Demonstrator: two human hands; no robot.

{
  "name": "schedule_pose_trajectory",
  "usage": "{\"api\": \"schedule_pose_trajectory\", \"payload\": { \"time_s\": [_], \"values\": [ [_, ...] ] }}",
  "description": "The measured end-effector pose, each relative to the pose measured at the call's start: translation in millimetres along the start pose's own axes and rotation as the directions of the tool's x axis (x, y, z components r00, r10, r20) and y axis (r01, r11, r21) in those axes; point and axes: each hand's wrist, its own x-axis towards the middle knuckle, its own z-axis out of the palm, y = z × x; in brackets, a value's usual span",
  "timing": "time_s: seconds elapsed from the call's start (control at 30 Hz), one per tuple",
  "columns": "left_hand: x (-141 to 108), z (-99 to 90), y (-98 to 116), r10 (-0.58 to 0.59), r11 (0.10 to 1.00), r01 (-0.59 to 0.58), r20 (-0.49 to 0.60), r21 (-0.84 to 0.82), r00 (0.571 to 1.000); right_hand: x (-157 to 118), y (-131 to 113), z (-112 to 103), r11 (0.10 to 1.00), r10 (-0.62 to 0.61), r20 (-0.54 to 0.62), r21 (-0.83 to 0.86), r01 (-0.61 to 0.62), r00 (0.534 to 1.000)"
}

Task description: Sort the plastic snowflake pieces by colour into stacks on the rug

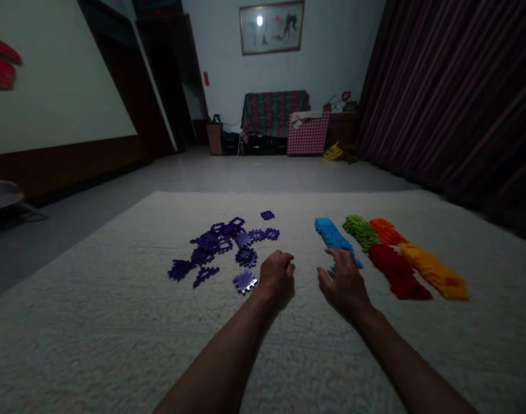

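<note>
My left hand (278, 277) is curled closed just right of the purple pieces, and whatever its fingers may hold is hidden. My right hand (344, 283) has its thumb and fingers apart, with nothing seen between them. It partly covers the near end of a row of blue interlocking pieces (330, 232). Loose purple interlocking pieces (208, 240) with notched edges lie in a scattered heap to the left. One purple square piece (245, 282) lies flat beside my left hand.
Neat rows of green pieces (361, 232), orange-red pieces (387, 231), dark red pieces (394, 270) and yellow-orange pieces (435, 273) lie at the right. All rest on a pale textured cover (116, 345). Beyond stand a cloth-draped piece of furniture (275, 109) and a dark curtain (452, 86).
</note>
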Motion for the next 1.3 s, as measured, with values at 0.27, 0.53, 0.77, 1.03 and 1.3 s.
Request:
{"api": "schedule_pose_trajectory", "payload": {
  "time_s": [0.27, 0.53, 0.77, 1.03, 1.3],
  "values": [
    [18, -65.2, -37, 0.008, 0.997, 0.007, -0.211, 0.073, 0.977, 22, -25, 63, 0.966, -0.2, 0.15, 0.195, 0.169, 0.968],
    [-1, -179.0, -181, -0.405, 0.852, 0.492, -0.367, 0.182, 0.837, 90, -55, 137, 0.996, 0.075, 0.239, 0.038, -0.086, 0.968],
    [5, -176.3, -226, -0.397, 0.893, 0.427, -0.197, 0.144, 0.897, 123, -102, 156, 0.992, 0.113, 0.492, -0.005, -0.128, 0.863],
    [30, -141.9, -189, -0.163, 0.986, 0.165, -0.061, 0.031, 0.985, 120, -116, 151, 1.0, -0.001, 0.54, 0.003, -0.001, 0.842],
    [29, -100.6, -132, -0.072, 0.997, 0.072, -0.035, -0.001, 0.997, 102, -85, 126, 0.992, 0.005, 0.479, 0.109, -0.066, 0.878]
  ]
}}
